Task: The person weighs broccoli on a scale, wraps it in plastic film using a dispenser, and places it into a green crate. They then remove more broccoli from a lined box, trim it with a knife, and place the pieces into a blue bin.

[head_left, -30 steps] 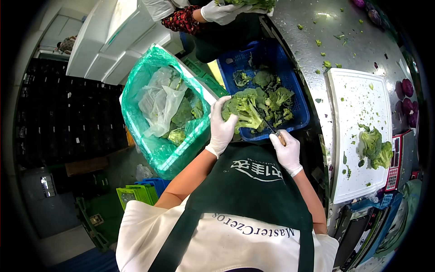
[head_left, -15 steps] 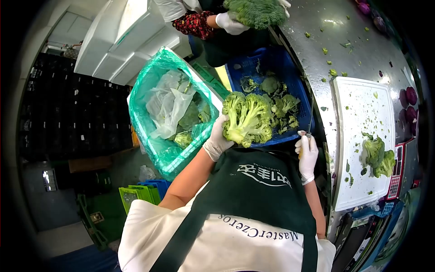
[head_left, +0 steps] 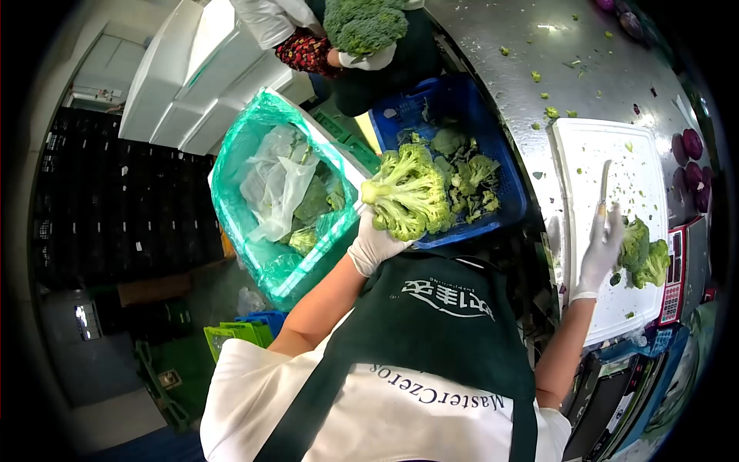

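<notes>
My left hand point(head_left: 375, 240), in a white glove, grips a large broccoli head point(head_left: 408, 192) from below, its cut stalk pointing left and its pale branches showing. The head is held over the near-left edge of a blue crate point(head_left: 504, 219) with broccoli trimmings point(head_left: 469, 177) in it. My gloved right hand point(head_left: 602, 250) is over a white cutting board point(head_left: 577, 308), its fingers closed about the handle of a small knife point(head_left: 605, 185). The blade points away from me above the board. Just right of that hand, cut broccoli pieces point(head_left: 643, 254) lie on the board.
A box lined with green plastic point(head_left: 231, 223) stands to the left, holding broccoli and clear film. Across from me, a co-worker's gloved hand point(head_left: 369, 58) supports another broccoli head point(head_left: 366, 27). The steel table point(head_left: 516, 85) carries scraps, purple vegetables point(head_left: 693, 175) and a red scale point(head_left: 673, 269).
My right hand has moved right with the knife, from beside the crate to over the cutting board. My left hand has turned the broccoli so its stalk points left. The co-worker's broccoli has shifted left.
</notes>
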A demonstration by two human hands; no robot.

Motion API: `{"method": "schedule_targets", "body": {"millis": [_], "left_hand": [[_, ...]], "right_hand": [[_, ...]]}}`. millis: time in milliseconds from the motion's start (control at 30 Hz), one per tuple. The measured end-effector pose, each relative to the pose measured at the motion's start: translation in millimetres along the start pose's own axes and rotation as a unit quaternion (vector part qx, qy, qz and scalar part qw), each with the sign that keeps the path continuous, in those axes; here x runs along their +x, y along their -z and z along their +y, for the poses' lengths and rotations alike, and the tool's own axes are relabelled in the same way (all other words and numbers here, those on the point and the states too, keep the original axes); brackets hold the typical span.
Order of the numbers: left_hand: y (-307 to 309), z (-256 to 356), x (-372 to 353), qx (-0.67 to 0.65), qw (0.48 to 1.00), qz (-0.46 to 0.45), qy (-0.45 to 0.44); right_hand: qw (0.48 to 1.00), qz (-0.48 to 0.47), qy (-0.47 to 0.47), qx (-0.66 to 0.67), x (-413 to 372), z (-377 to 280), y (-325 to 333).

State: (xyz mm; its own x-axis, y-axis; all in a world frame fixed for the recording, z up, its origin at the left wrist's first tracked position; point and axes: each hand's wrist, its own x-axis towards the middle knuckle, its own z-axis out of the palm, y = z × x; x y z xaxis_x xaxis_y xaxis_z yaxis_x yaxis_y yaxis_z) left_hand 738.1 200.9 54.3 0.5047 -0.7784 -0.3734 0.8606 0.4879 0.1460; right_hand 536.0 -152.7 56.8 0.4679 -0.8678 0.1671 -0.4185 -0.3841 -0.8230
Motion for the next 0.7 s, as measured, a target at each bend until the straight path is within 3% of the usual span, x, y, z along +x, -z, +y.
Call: {"method": "schedule_targets", "body": {"millis": [67, 133, 200, 267, 300, 333, 367, 433, 467, 567, 600, 633, 667, 700], "left_hand": [[-0.5, -4.7, 3.5, -0.062, 0.995, -0.068, 0.037], [-4.4, -12.6, 11.4, -0.035, 0.998, -0.004, 0.043], [-12.0, -21.9, 17.0, -0.001, 0.997, 0.046, 0.055], [-19.3, -36.9, 20.9, 0.061, 0.995, 0.055, 0.058], [-24.2, -45.9, 23.1, 0.090, 0.992, 0.057, 0.063], [-34.2, -53.3, 24.4, 0.142, 0.985, 0.056, 0.078], [-39.0, -59.8, 26.0, 0.136, 0.985, 0.060, 0.083], [-43.4, -62.6, 30.3, 0.193, 0.975, 0.027, 0.111], [-49.0, -74.6, 32.0, 0.235, 0.965, 0.025, 0.118], [-30.3, -81.7, 52.6, 0.246, 0.951, -0.038, 0.180], [-30.4, -89.1, 61.5, 0.278, 0.945, -0.006, 0.170], [-30.1, -97.0, 69.2, 0.309, 0.937, 0.026, 0.160], [-26.6, -102.3, 76.3, 0.339, 0.928, 0.053, 0.146], [-31.8, -112.0, 78.5, 0.381, 0.914, 0.064, 0.123]], "right_hand": [[0.994, -0.061, -0.058, 0.071, -19.8, -30.2, -16.0], [0.981, -0.168, -0.024, 0.098, -40.6, -45.5, -36.1], [0.930, -0.286, -0.038, 0.228, -60.0, -68.5, -56.2], [0.918, -0.326, 0.016, 0.226, -74.0, -80.7, -71.7], [0.887, -0.357, -0.060, 0.287, -80.7, -89.0, -75.2], [0.911, -0.342, -0.006, 0.230, -88.0, -69.0, -91.3], [0.889, -0.357, -0.065, 0.279, -89.9, -58.2, -94.5], [0.830, -0.351, -0.226, 0.370, -80.7, -45.6, -80.1], [0.712, -0.345, -0.335, 0.511, -72.1, -29.7, -58.1], [0.583, -0.350, -0.328, 0.656, -72.8, 10.3, -40.9], [0.598, -0.328, -0.339, 0.648, -74.9, 17.1, -32.0], [0.644, -0.327, -0.289, 0.629, -69.8, 19.9, -18.2], [0.755, -0.276, -0.237, 0.546, -72.7, 34.3, -18.2], [0.775, -0.240, -0.258, 0.525, -73.3, 33.1, -3.0]]}}
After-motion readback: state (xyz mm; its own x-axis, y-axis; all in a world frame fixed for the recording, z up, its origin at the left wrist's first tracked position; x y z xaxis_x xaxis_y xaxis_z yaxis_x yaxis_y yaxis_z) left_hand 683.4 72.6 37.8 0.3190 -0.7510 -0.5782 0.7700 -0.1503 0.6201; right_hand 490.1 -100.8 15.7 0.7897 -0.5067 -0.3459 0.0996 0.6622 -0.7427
